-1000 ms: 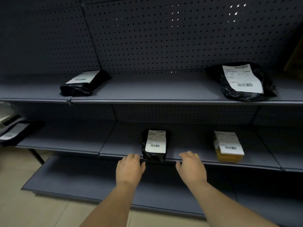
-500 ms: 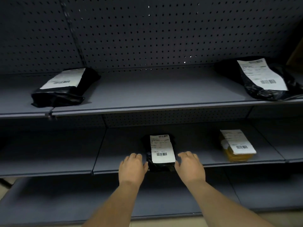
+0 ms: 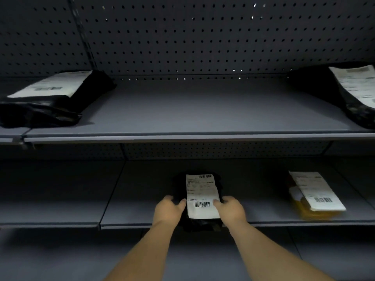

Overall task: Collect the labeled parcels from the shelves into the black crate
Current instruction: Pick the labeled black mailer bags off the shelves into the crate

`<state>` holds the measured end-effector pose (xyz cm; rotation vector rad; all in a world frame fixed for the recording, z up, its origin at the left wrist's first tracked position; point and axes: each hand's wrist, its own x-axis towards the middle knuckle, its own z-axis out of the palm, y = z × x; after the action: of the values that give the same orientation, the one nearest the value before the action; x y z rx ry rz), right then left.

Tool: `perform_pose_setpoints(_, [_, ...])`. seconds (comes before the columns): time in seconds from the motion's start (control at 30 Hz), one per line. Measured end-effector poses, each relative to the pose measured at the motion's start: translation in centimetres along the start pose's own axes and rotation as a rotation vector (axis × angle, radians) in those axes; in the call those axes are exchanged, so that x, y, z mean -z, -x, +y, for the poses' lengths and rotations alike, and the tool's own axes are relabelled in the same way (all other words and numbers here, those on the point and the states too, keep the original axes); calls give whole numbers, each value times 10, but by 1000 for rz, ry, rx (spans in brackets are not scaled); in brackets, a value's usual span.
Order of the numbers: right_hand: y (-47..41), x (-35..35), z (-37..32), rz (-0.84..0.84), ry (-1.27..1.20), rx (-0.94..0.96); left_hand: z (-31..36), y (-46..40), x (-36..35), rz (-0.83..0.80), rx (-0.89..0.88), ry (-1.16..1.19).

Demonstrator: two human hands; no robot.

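We grip the black labeled parcel (image 3: 199,196) between our left hand (image 3: 169,209) and right hand (image 3: 231,209), thumbs on top; it overhangs the lower shelf (image 3: 142,201) edge.

backing: dark perforated pegboard (image 3: 203,37) | furniture: grey metal shelves, upper shelf (image 3: 203,110), lower shelf (image 3: 60,189) | light: dim

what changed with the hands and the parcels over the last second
Both hands closed in on the small black parcel: the left hand and the right hand now grip its sides at the shelf's front edge. The yellow parcel and the two upper black parcels have not moved.
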<state>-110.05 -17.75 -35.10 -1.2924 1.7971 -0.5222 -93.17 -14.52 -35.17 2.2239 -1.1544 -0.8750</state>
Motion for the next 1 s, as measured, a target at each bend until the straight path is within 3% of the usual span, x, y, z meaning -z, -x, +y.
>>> perform_pose_setpoints(0.17, [-20, -7, 10, -120, -381, -231, -7, -16, -20, -132, 158, 433])
perform_pose_setpoints(0.27, [-27, -11, 15, -151, -485, -287, -10, -20, -27, -182, 214, 589])
perform_pose_setpoints(1.0, [30, 11, -1, -258, -746, -145, -11, 22, 20, -208, 143, 867])
